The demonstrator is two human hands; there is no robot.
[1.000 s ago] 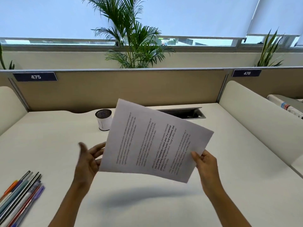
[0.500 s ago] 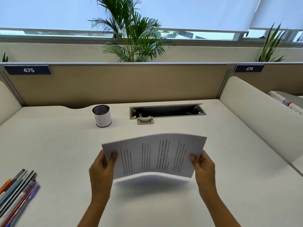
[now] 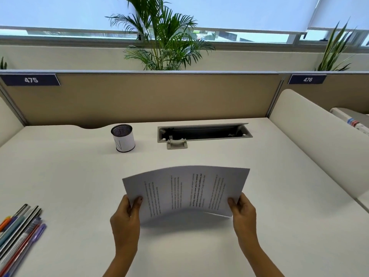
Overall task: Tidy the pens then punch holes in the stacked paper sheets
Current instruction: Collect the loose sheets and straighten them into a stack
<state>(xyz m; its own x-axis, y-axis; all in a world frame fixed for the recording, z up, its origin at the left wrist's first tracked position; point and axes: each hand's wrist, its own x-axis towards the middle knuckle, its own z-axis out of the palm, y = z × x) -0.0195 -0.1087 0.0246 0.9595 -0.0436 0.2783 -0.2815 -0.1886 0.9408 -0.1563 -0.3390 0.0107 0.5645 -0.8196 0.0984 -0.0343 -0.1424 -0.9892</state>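
Observation:
I hold a stack of printed paper sheets point(image 3: 185, 190) just above the white desk point(image 3: 69, 176), bowed upward in the middle. My left hand point(image 3: 126, 218) grips its near left corner and my right hand point(image 3: 243, 212) grips its near right corner, thumbs on top. Several coloured pens point(image 3: 20, 234) lie side by side at the desk's left front edge. A mesh pen cup point(image 3: 122, 137) with a white paper wrap stands upright at the back left of centre, with no pens showing. No hole punch is visible.
An open cable tray point(image 3: 203, 132) is set into the desk behind the paper, with a small metal bracket at its front. Beige partitions close the back, and curved white dividers stand at both sides. Plants stand behind the partition.
The sheets came down from a raised, tilted position to low over the desk. My left hand, open a second ago, now grips the left corner. The view has tilted slightly.

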